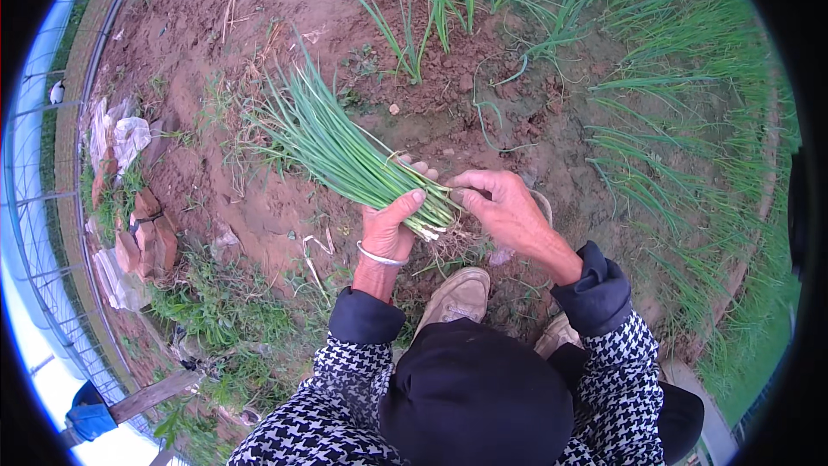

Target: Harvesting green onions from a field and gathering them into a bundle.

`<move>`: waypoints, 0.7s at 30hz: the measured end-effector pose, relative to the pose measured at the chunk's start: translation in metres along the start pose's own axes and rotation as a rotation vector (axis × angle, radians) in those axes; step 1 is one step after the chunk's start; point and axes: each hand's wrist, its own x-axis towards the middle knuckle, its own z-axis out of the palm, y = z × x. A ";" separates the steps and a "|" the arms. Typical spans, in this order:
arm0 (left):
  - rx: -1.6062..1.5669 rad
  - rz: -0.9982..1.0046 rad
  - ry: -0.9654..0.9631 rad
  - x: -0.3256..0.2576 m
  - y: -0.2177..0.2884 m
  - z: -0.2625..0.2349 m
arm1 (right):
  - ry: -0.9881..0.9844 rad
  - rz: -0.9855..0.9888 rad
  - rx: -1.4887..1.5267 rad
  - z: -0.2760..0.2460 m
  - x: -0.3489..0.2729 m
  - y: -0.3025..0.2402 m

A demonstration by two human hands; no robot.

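A thick bunch of green onions [332, 140] lies across my left hand [392, 220], its green tops pointing to the far left and its pale root ends toward me. My left fingers wrap under the bunch and the thumb presses on top, near the white ends. My right hand [500, 207] pinches a thin stalk or strand at the right side of the root ends, thumb against the bent forefinger. A thin yellowish band [390, 158] shows across the stalks just above my left fingers. Fine roots [453, 243] hang below the bunch.
Green onions [444, 0] grow in the brown soil ahead, with a dense green bed [690, 121] along the right. Bricks [148, 233] and crumpled plastic [129, 140] lie at the left, near weeds [224, 306]. My shoe [455, 298] stands just below the hands.
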 end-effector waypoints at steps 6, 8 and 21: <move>0.095 0.040 0.020 -0.002 0.000 -0.001 | -0.026 -0.250 -0.351 0.007 -0.001 -0.002; 0.159 0.027 -0.012 -0.003 -0.001 -0.001 | -0.001 -0.287 -0.550 0.009 -0.002 -0.004; 0.236 0.135 0.138 0.002 0.013 -0.024 | 0.919 -0.555 -0.473 -0.093 -0.010 -0.037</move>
